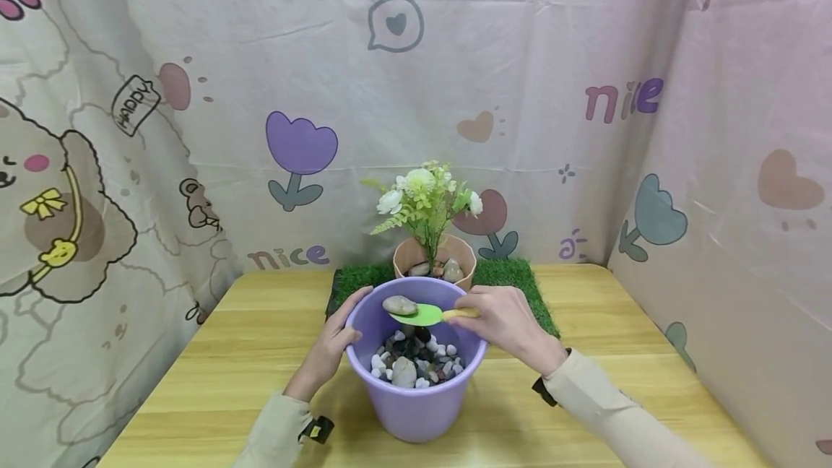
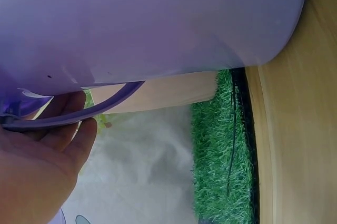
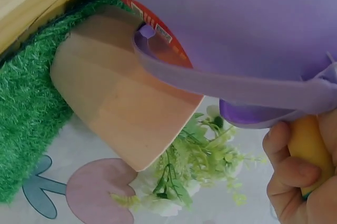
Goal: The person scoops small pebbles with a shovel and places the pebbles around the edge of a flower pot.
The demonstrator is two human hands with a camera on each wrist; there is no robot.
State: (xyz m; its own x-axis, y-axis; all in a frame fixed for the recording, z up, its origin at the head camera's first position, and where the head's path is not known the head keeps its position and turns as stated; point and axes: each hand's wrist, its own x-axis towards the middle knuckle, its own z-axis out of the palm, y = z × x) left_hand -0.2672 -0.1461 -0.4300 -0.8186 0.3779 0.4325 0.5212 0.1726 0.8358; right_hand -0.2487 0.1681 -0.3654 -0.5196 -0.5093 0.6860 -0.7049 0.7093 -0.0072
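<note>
A purple bucket [image 1: 419, 414] stands upright on the table, with white and dark pebbles [image 1: 448, 367] and a larger stone [image 1: 404, 373] inside. My left hand [image 1: 333, 334] grips the bucket's left rim; in the left wrist view its fingers lie about the bucket's handle [image 2: 105, 106]. Over the bucket's mouth, my right hand [image 1: 510, 320] holds a small green shovel [image 1: 427, 316] by its yellow handle [image 3: 310, 153]. A smooth grey stone [image 1: 399, 305] rests on the shovel's blade, above the pebbles.
Behind the bucket, a peach flowerpot [image 1: 403, 255] with white flowers [image 1: 416, 183] and several stones stands on a green grass mat [image 1: 520, 280]. The wooden table [image 1: 260, 338] is bordered by a printed cloth backdrop [image 1: 390, 92].
</note>
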